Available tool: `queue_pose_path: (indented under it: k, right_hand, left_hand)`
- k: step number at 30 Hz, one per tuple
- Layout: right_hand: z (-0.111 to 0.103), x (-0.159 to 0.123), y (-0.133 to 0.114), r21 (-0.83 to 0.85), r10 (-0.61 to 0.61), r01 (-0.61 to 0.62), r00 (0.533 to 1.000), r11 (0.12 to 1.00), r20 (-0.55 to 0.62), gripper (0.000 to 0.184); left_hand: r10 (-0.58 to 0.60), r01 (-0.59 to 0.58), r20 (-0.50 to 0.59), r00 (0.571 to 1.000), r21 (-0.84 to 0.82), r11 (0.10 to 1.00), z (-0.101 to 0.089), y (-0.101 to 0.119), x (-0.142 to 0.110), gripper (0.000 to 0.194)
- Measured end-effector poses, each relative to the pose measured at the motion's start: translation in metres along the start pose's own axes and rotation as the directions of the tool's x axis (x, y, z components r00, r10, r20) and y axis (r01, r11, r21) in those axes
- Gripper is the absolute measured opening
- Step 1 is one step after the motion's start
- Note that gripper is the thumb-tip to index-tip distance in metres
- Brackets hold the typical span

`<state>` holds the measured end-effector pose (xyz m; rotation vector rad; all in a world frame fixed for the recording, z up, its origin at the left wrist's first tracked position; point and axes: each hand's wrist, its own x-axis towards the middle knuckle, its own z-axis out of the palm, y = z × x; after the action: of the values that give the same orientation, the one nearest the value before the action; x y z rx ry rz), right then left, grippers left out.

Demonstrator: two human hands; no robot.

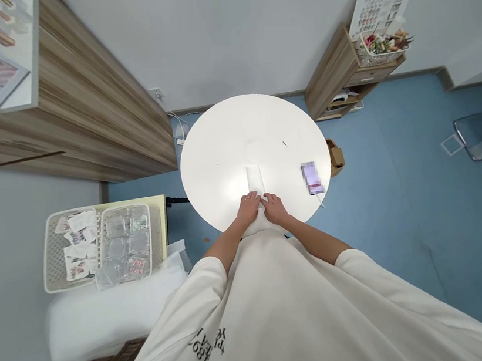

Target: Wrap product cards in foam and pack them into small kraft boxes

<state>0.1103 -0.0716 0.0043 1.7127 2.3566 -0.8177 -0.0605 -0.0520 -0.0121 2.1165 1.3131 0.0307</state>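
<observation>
White strip (254,177) on round table (218,139); hands (249,206) half-curled over it, grip unclear; purple object (311,177) well right

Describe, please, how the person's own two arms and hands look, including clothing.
Loose, short white fabric sleeves leave both forearms bare. The left hand and right hand wear no gloves; any rings are too small to tell.

Bright; glare on tabletop (212,131) (1 purple object (312,177) pixelated); edges stretched.
</observation>
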Motion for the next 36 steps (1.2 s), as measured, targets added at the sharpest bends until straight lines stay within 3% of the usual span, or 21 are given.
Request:
queue_pose_path:
  k: [9,15,22,25,28,30,32,36]
  right_hand:
    - [-0.007,0.001,-0.004,-0.037,-0.027,0.030,0.997,0.999,0.073,0.069]
    - [-0.012,0.001,0.001,-0.061,-0.115,0.117,0.993,0.991,0.026,0.047]
    - [-0.020,0.009,0.004,-0.024,-0.195,0.198,0.978,0.980,0.069,0.032]
    - [-0.028,0.023,0.005,-0.020,-0.165,0.167,0.982,0.986,0.086,0.028]
    - [-0.037,0.045,0.005,0.031,-0.094,0.091,0.988,0.995,0.125,0.028]
    - [-0.040,0.062,0.004,0.077,-0.048,0.038,0.990,0.996,0.131,0.030]
    - [-0.040,0.079,0.003,0.107,0.001,-0.014,0.993,0.994,0.117,0.033]
    - [-0.029,0.098,0.003,0.190,0.145,-0.155,0.987,0.970,0.061,0.044]
  left_hand:
    - [-0.017,0.016,-0.024,1.000,-0.061,0.998,-0.003,0.000,0.013,0.050]
    - [-0.040,0.043,0.053,0.998,-0.049,0.998,-0.013,-0.003,0.007,0.058]
    - [-0.130,0.146,0.086,0.988,-0.217,0.965,-0.013,-0.008,-0.014,0.041]
    - [-0.250,0.243,0.029,0.968,-0.360,0.901,-0.009,-0.008,-0.014,0.044]
    - [-0.425,0.358,-0.015,0.905,-0.514,0.779,-0.003,-0.007,-0.014,0.051]
    - [-0.482,0.393,-0.013,0.876,-0.562,0.728,0.000,-0.007,-0.016,0.057]
    - [-0.485,0.398,-0.021,0.874,-0.540,0.741,0.002,-0.007,-0.020,0.062]
    - [-0.395,0.351,-0.044,0.918,-0.375,0.858,0.000,-0.007,-0.029,0.068]
